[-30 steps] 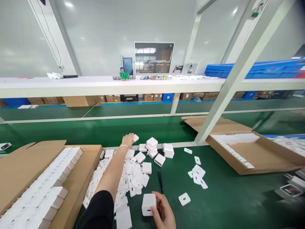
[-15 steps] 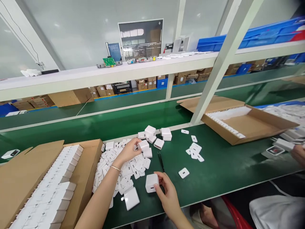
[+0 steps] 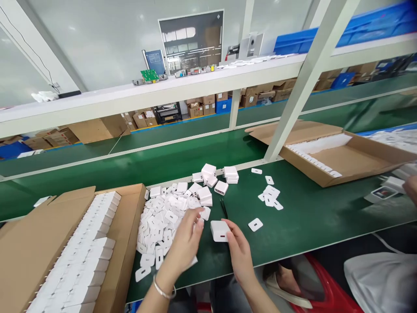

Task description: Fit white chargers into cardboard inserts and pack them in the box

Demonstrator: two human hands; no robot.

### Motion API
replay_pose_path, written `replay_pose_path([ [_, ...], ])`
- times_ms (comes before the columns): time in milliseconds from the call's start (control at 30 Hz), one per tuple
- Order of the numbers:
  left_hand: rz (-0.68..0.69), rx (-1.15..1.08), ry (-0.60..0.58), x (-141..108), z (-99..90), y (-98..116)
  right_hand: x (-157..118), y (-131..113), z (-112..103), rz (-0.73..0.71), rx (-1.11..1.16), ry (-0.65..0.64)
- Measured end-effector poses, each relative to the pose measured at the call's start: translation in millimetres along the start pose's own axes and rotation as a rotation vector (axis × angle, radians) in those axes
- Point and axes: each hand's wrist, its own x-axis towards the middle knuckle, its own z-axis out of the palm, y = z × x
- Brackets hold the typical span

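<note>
Over bench (image 3: 299,221), left hand (image 3: 185,239) has neared charger (image 3: 219,231) in right hand (image 3: 241,252)

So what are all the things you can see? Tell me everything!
White plastic charger block: one, white, in the right grip
Flat plastic plates: many, white, heaped near the left hand
Loose plates: about seven, white, right of the tweezers
Thin metal-looking tweezers: one, black, table middle
Other chargers: several, white, behind the tweezers
Open cardboard boxes: two, brown, left and right, white pieces inside
Work table: one, green, underneath
Long shelf: one, white, above
Circuit board: one, green, on the shelf
Plastic trays: uncountable, blue, shelf's right
Co-worker's hand: one, right edge
Hands: two, bare, left and right
</note>
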Motion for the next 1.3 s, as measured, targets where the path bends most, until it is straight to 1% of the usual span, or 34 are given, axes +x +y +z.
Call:
replay_pose_path([
  [67,0.024,-0.104,-0.064,-28.4,11.9,2.7,-7.4,-8.8,11.2,-0.038,0.035,-0.051],
  [100,0.037,-0.135,-0.061,-39.1,17.7,1.6,-11.6,-13.4,17.3,-0.063,0.052,-0.085],
  [133,0.045,-0.154,-0.026,-47.5,23.0,-0.7,-15.7,-17.9,23.2,-0.088,0.064,-0.116],
  [200,0.049,-0.170,0.088,-58.3,30.8,-6.5,-23.1,-25.7,32.8,-0.118,0.071,-0.168],
  [267,0.062,-0.191,0.184,-63.4,35.0,-11.8,-28.2,-31.0,38.8,-0.119,0.062,-0.212],
  [367,0.117,-0.255,0.266,-65.8,38.2,-17.3,-30.6,-31.6,43.2,-0.110,0.017,-0.255],
  [433,0.141,-0.293,0.335,-66.1,40.5,-21.3,-29.6,-26.8,46.0,-0.110,-0.007,-0.262],
  [533,0.127,-0.328,0.431,-67.2,43.9,-30.1,-28.1,-14.7,52.1,-0.090,0.013,-0.280],
  [633,0.096,-0.350,0.480,-70.5,44.3,-40.0,-29.7,-3.6,58.0,-0.060,0.037,-0.293],
  [767,0.058,-0.379,0.496,-76.3,41.5,-48.2,-34.9,2.6,59.9,-0.086,-0.039,-0.344],
  [833,0.028,-0.462,0.504,-78.5,40.4,-48.7,-37.3,2.7,58.6,-0.121,-0.091,-0.367],
  [900,-0.049,-0.643,0.513,-80.9,38.8,-46.3,-39.1,1.7,56.5,-0.160,-0.135,-0.383],
  [967,-0.186,-0.886,0.510,-84.5,35.5,-41.6,-40.0,-0.2,54.3,-0.217,-0.171,-0.424],
  [1033,-0.304,-1.065,0.469,-89.8,30.8,-36.6,-39.6,-3.4,52.9,-0.275,-0.224,-0.504],
  [1067,-0.332,-1.110,0.435,-93.1,28.2,-34.5,-38.8,-5.6,52.9,-0.294,-0.258,-0.554],
  [1100,-0.338,-1.132,0.398,-96.6,25.5,-33.0,-37.8,-8.1,53.4,-0.301,-0.296,-0.610],
  [1200,-0.283,-1.147,0.313,-105.7,14.3,-31.9,-32.9,-16.9,56.8,-0.260,-0.395,-0.756],
  [1267,-0.233,-1.052,0.282,-108.3,-1.1,-32.4,-27.9,-21.8,58.1,-0.241,-0.489,-0.805],
  [1300,-0.205,-0.939,0.275,-108.0,-12.9,-32.3,-24.8,-22.9,57.8,-0.249,-0.555,-0.806],
])
